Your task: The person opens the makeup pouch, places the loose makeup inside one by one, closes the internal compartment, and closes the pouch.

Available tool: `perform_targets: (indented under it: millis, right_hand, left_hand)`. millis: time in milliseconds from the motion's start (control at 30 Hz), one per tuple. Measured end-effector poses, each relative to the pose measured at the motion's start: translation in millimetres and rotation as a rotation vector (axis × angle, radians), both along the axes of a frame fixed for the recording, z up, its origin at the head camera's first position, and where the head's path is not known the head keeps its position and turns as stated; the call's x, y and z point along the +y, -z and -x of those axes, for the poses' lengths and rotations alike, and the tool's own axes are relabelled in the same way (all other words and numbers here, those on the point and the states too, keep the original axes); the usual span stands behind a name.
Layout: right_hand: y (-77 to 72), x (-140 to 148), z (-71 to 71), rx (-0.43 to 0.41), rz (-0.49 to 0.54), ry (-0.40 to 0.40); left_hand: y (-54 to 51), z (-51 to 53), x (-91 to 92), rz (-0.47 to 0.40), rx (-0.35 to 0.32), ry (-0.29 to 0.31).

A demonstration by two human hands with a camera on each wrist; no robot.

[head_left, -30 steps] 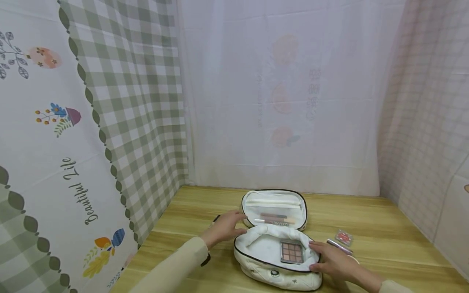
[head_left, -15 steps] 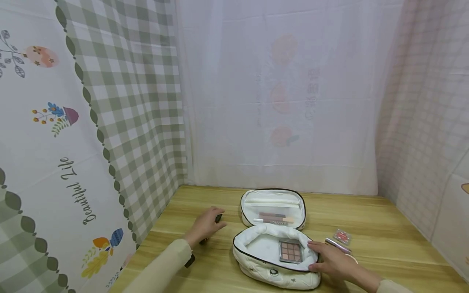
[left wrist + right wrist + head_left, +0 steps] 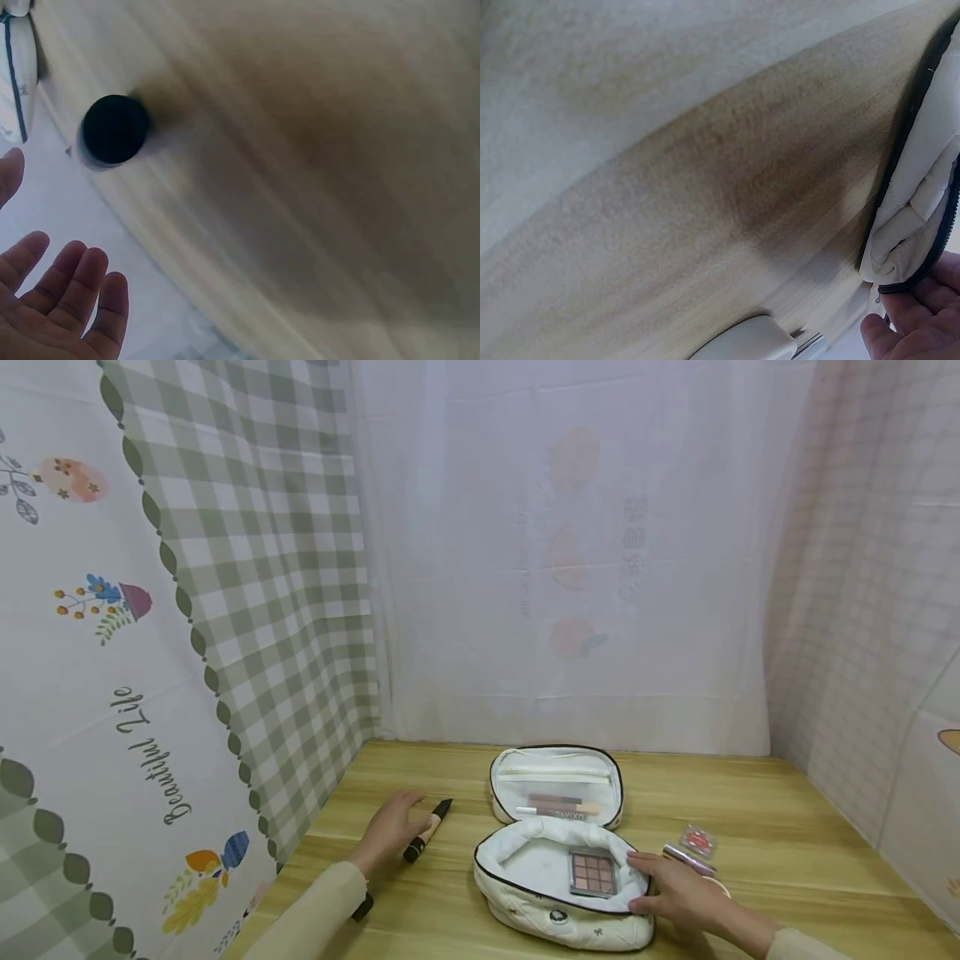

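1. Head view: the left hand (image 3: 388, 829) is what has changed. A second ago it was at the left edge of the quilted bag (image 3: 566, 920); now it is well apart from it, over the left of the worktop (image 3: 787, 852). It is empty, its fingers loosely bent, just beside a beige tube with black ends (image 3: 428, 833). That tube, mostly covered by the hand earlier, now lies in plain sight, left of the bag. The right hand (image 3: 678, 889) keeps its grip on the bag's right rim. The bag itself sits where it did, lid (image 3: 557, 768) folded back to the far side, with a palette (image 3: 592, 872) lying inside towards the right. Farther right are a small red-and-clear case (image 3: 698, 841) and a shiny purple tube (image 3: 689, 859).

2. Left wrist view: the fingers are spread and hold nothing, with a gap between them and the round black end of the beige tube. The bag shows only at the far left edge of this view.

3. Right wrist view: the right hand holds the rim by its dark zip; part of the thumb stands clear of the fabric. I judge this as steadying: the bag stays put and accessible while the left hand is free for the loose tube, which is not yet inside.
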State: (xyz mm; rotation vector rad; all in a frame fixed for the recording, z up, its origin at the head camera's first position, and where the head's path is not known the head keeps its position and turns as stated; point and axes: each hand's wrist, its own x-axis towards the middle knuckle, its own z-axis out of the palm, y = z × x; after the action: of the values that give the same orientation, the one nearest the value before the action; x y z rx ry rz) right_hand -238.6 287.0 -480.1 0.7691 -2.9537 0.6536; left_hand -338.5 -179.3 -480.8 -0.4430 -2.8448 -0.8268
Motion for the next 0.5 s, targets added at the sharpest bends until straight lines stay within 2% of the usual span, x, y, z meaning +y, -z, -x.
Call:
perform_targets:
  millis: [300,500]
  right_hand:
    - [-1.0,0.3,0.1,-0.019,0.015,-0.006]
    - [0.2,0.8,-0.2,-0.001,0.006,-0.013]
  left_hand:
    - [8.6,-5.9,3.0,-0.018,-0.037,-0.052]
    - [12.3,-7.5,5.5,-0.006,-0.024,-0.052]
